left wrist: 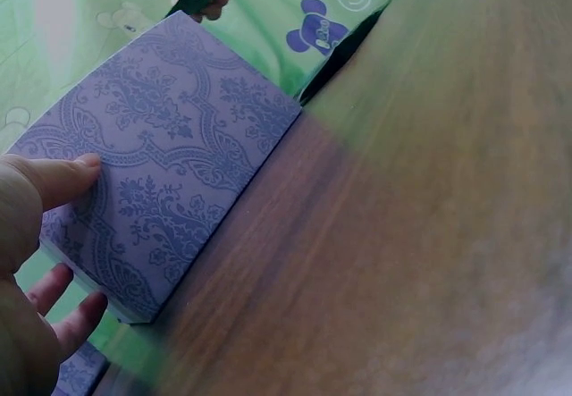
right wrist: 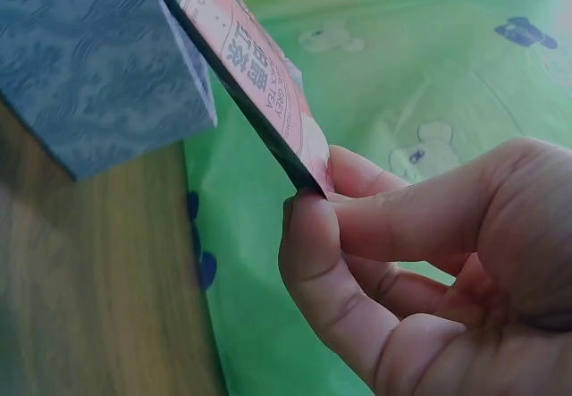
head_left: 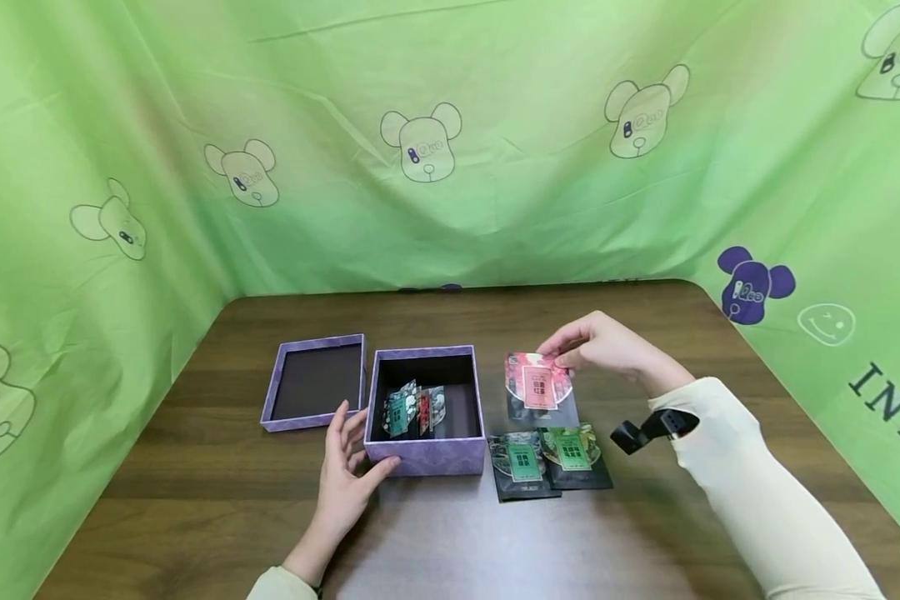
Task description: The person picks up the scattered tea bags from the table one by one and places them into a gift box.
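My right hand (head_left: pixel 594 343) pinches a pink and black tea bag sachet (head_left: pixel 537 385) by its upper right corner. In the right wrist view, the sachet (right wrist: pixel 259 79) shows "Grey" and "Tea" lettering, with thumb and fingertips at its edge. The held sachet is raised beside an open purple box (head_left: pixel 429 457). With the thumb on the box's front and the fingers round its left side, my left hand (head_left: pixel 342 483) holds the front left corner. Floral patterning covers the box (left wrist: pixel 170 146) in the left wrist view. Several sachets (head_left: pixel 412 412) stand inside, toward the box's left.
Sachets with green labels, one (head_left: pixel 523 465) overlapping another (head_left: pixel 572 457), lie right of the box. The purple lid (head_left: pixel 313 421) lies inside up at the box's left. Everything sits on a brown wooden table (head_left: pixel 195 533), with a green printed cloth (head_left: pixel 330 225) hanging behind.
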Tool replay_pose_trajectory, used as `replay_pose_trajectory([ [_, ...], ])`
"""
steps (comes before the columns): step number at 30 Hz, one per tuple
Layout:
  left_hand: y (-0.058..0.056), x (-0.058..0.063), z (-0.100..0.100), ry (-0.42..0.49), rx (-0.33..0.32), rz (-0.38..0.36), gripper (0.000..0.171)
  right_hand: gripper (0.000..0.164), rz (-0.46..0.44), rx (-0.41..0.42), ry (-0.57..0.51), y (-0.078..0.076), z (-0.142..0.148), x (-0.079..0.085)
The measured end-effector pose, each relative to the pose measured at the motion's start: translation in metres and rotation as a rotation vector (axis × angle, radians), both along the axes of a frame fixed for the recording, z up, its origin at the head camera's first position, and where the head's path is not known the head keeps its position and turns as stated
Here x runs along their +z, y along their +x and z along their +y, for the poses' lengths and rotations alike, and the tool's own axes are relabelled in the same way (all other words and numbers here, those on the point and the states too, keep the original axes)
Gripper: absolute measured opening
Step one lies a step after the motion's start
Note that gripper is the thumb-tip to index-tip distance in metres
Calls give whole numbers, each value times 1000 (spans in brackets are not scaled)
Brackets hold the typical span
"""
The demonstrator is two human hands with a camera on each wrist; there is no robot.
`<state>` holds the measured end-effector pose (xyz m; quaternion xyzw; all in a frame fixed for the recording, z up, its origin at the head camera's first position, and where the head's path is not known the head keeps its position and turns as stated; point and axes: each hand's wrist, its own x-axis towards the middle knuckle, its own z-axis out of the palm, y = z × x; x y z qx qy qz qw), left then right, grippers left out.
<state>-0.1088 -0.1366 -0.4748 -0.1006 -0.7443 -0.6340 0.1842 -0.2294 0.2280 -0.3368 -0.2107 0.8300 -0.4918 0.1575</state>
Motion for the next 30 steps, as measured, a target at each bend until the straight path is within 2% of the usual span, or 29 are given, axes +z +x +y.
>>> replay_pose_trajectory([
  [8,0,-1,-1,2,1,-2,95,23,60,64,21,-13,-32,7],
  [19,1,1,1,10,-7,9,95,26,52,120,66,-26,-76,10],
  [25,1,2,1,24,-11,19,96,27,16,154,71,-29,-102,9],
  [30,1,2,2,29,-22,30,96,29,-73,167,52,-31,-123,4],
])
